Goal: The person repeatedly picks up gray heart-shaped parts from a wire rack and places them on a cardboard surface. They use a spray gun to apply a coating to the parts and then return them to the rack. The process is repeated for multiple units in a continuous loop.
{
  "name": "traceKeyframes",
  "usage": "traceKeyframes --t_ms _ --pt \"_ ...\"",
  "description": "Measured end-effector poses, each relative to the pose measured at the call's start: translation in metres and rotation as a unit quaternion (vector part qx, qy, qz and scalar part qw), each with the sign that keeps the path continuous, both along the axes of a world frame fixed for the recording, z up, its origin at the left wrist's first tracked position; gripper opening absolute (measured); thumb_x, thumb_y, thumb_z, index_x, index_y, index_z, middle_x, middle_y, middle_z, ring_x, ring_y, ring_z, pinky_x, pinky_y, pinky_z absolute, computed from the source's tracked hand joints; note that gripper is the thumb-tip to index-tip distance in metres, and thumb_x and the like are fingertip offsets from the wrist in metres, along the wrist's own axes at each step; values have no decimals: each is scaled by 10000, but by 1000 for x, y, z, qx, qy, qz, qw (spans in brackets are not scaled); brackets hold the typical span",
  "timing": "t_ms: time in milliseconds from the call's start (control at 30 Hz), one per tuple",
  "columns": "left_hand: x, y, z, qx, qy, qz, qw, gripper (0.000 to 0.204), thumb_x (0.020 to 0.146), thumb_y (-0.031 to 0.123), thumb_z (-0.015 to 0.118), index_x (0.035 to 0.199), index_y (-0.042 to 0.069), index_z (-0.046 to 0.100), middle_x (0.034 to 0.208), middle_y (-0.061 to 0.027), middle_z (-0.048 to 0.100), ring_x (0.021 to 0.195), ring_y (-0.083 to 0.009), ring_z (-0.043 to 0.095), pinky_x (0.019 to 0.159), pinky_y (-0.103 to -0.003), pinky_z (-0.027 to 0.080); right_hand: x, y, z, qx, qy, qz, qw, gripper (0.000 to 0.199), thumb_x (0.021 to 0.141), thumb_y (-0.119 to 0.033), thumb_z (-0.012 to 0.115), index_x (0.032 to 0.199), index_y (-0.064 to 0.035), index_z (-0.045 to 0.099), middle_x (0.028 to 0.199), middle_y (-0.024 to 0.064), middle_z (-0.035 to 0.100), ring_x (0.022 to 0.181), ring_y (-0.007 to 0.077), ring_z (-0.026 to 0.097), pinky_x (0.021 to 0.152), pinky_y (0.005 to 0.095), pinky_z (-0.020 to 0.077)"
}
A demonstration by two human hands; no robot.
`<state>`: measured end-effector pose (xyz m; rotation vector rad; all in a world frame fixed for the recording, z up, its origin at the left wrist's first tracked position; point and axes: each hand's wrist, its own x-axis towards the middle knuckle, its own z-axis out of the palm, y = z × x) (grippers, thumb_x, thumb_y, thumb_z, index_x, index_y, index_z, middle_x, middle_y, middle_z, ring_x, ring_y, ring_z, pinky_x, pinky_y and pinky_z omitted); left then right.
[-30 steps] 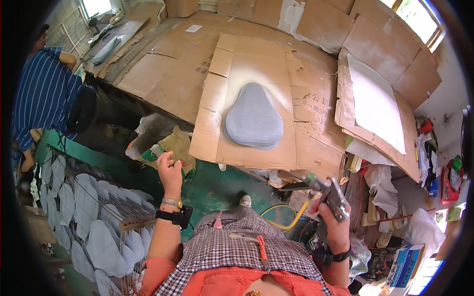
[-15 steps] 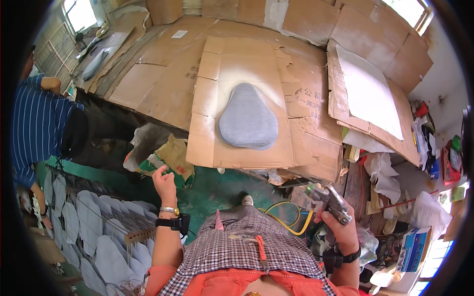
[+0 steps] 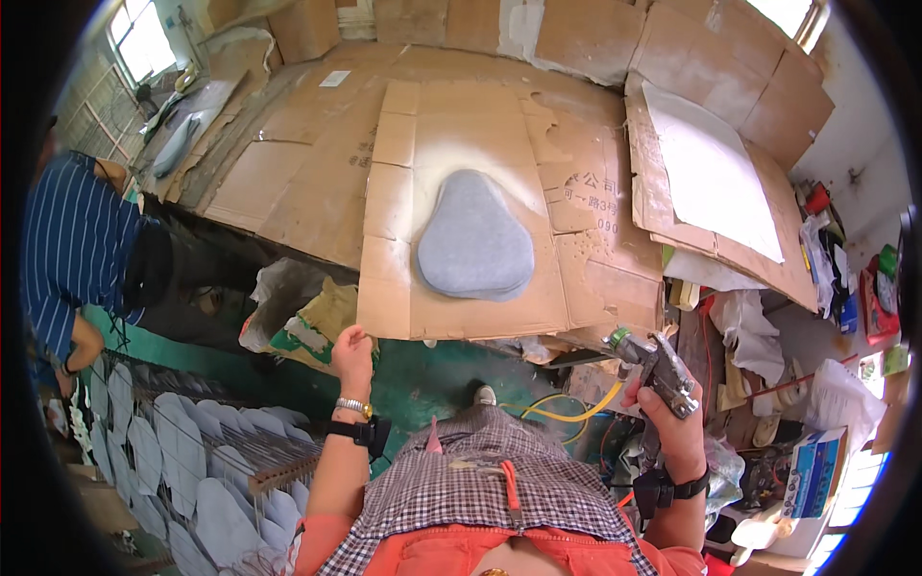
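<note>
A grey rounded-triangular pad (image 3: 474, 236) lies on a creased cardboard sheet (image 3: 389, 204) on the cardboard-covered bench ahead of me. Pale overspray rings the pad's upper part. My left hand (image 3: 352, 357) is at the sheet's near left corner, its fingers bent and close together; whether they pinch the cardboard I cannot tell. My right hand (image 3: 670, 418) is closed round a metal spray gun (image 3: 665, 376) with a greenish front end, to the right of the sheet's near edge. A yellow hose (image 3: 586, 413) runs beside the gun.
At far left a person in a striped shirt (image 3: 77, 230) stands by the bench. Several grey pads (image 3: 178, 446) stand on a rack at lower left. A white-topped board (image 3: 715, 173) leans at right. Bags and clutter (image 3: 744, 336) line the right side.
My left hand has moved right and inward to the sheet's near left corner, its fingers drawing together. My right hand has brought the spray gun slightly up and right. The view has shifted slightly.
</note>
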<state>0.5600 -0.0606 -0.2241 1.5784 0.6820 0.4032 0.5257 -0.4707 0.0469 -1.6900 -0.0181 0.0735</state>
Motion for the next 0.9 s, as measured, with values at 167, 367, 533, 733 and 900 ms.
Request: traceKeyframes --t_ms 167,367,533,733,900 --pt "44 -23 -15 52 19 -26 998 181 801 42 589 964 -21 632 831 -65 648 762 -124 603 709 -258 483 12 -1 3 24 29 -14 999 463 818 -91 667 1227 26 484 888 49 600 785 125 590 732 275 491" --pt "103 -35 -57 180 72 -69 979 190 796 97 587 957 24 658 817 -100 671 750 -183 635 706 -297 494 -6 -35 -6 -57 76 71 993 507 800 -62 676 1255 22 467 905 39 599 828 126 587 768 285 485" --pt "141 -52 -47 190 142 -87 968 237 769 110 574 982 46 657 864 -124 678 808 -249 646 753 -339 503 14 -26 2 27 53 50 997 502 798 -50 666 1257 18 476 993 45 607 888 97 558 795 260 460" --pt "171 -73 -43 272 228 -123 927 354 758 143 573 1103 71 608 945 -128 672 938 -298 620 833 -395 485 10 -49 -1 -3 85 18 996 525 772 -36 685 1251 21 478 879 31 593 805 99 557 735 247 463" --pt "177 -83 -56 304 277 -101 906 386 752 144 594 1133 85 589 1029 -140 650 994 -315 597 843 -405 483 13 -69 0 -9 102 35 994 540 759 -20 687 1251 27 470 870 43 602 769 105 567 714 248 469"
